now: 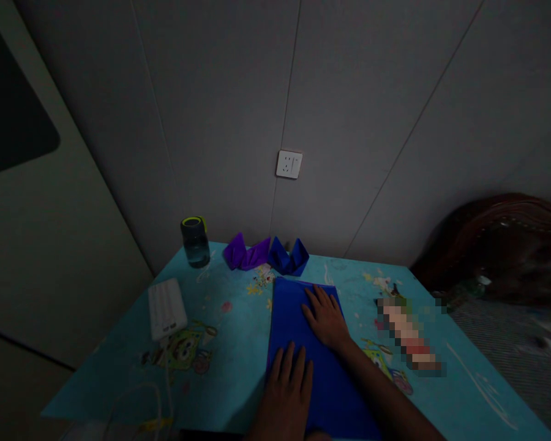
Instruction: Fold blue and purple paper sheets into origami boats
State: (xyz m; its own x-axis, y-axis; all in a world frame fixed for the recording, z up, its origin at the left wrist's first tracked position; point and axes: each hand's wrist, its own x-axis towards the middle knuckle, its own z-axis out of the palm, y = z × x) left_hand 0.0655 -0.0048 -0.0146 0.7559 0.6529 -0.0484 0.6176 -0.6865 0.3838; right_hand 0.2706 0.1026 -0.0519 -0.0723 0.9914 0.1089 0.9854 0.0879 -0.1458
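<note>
A sheet of blue paper (294,312) lies on the light-blue cartoon-printed table (239,331). My left hand (288,383) rests flat on its near part, fingers stretched forward. My right hand (325,318) lies flat on the far right part of the sheet, fingers spread. Neither hand grips anything. Behind the sheet sit a folded purple paper shape (245,252) and a folded blue paper shape (289,256).
A dark cup with a yellow-green rim (195,241) stands at the back left. A white power bank (166,308) with a cable lies on the left. A blurred-out item (408,334) lies right. A wall socket (289,164) is above; a dark wooden headboard (500,245) stands right.
</note>
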